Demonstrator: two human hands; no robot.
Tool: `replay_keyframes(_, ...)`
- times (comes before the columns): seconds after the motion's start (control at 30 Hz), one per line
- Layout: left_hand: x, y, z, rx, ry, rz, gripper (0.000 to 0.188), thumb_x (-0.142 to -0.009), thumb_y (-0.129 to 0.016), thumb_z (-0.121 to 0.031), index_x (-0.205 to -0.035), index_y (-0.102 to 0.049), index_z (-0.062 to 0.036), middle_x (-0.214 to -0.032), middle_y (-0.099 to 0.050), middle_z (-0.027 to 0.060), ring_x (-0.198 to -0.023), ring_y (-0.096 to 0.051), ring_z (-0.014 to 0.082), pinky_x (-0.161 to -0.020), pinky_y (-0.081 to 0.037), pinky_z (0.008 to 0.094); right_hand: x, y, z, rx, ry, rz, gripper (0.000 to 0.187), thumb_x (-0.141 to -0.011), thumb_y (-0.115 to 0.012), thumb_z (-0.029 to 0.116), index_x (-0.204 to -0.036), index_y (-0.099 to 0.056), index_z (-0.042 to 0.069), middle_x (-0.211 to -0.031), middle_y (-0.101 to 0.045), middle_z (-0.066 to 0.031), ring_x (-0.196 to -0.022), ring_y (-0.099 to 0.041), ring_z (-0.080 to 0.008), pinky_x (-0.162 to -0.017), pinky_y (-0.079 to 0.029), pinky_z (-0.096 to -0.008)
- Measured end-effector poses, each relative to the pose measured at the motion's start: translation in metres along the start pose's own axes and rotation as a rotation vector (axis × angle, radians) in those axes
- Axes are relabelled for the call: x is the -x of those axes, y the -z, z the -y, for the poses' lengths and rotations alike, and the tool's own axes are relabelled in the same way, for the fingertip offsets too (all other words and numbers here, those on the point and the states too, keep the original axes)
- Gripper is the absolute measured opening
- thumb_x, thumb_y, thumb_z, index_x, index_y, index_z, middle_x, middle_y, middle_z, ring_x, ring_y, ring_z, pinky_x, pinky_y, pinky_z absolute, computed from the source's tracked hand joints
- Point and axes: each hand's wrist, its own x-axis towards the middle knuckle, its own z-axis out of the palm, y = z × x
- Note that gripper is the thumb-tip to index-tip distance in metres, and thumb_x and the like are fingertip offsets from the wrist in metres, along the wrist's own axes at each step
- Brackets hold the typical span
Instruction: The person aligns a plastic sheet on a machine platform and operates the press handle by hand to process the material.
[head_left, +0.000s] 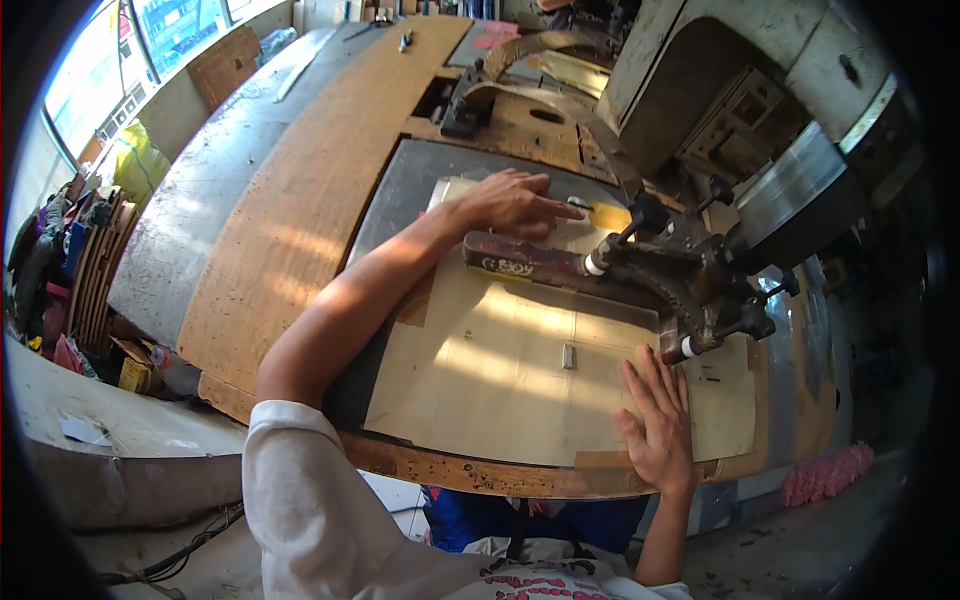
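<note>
A pale cream sheet (490, 395) lies flat on a dark plate (350, 395), with brown tape at some corners. My right hand (658, 425) rests palm down on its near right part, fingers stretched, holding nothing. My left hand (510, 203) reaches across to the far side, behind a dark brown bar (525, 257). Its index finger points right, beside a small dark piece and a yellow patch (610, 216); the other fingers are partly bent and partly hidden. A small grey rectangular piece (568, 357) lies mid-sheet. The bar joins a frame with black knobs (755, 318) above the sheet.
A steel cylinder (795, 180) and a large machine body (660, 60) stand at the right. Curved metal arms (545, 95) extend behind the plate. A long wooden board (290, 190) runs along the left. Pink material (828, 474) lies at lower right.
</note>
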Motion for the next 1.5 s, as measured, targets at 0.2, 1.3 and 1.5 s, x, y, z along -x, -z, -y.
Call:
replay_keyframes(0.2, -0.003, 0.003, 0.006, 0.016, 0.060, 0.141, 0.052, -0.089, -0.055, -0.032, -0.141, -0.061, -0.0392, -0.084, -0.046, 0.0093, -0.081, -0.054, 0.0272, -0.074, -0.047, 0.0430, -0.012, 0.000, 0.000, 0.029, 0.009, 0.039, 0.061, -0.101, -0.049, 0.046, -0.151, -0.048, 0.011, -0.162, -0.035, -0.0165, -0.149, -0.032, -0.0397, -0.123, -0.015, -0.0584)
replay_keyframes(1.3, -0.006, 0.014, -0.009, -0.014, 0.083, 0.186, 0.046, -0.096, -0.049, -0.030, -0.140, -0.064, -0.0275, -0.089, -0.048, 0.0102, -0.077, -0.055, 0.0268, -0.074, -0.049, 0.0438, -0.009, -0.001, -0.005, -0.068, 0.121, 0.024, 0.049, -0.102, -0.053, 0.033, -0.142, -0.058, 0.005, -0.154, -0.049, -0.0142, -0.147, -0.038, -0.0368, -0.122, -0.024, -0.0519)
replay_keyframes(1.5, -0.001, 0.008, 0.000, -0.064, 0.039, 0.082, 0.039, -0.102, -0.050, -0.035, -0.138, -0.063, -0.0403, -0.092, -0.054, 0.0066, -0.074, -0.061, 0.0231, -0.072, -0.054, 0.0383, -0.009, 0.000, -0.006, -0.067, 0.130, 0.046, 0.050, -0.102, -0.052, 0.035, -0.144, -0.057, 0.007, -0.157, -0.046, -0.0107, -0.149, -0.036, -0.0346, -0.123, -0.024, -0.0514)
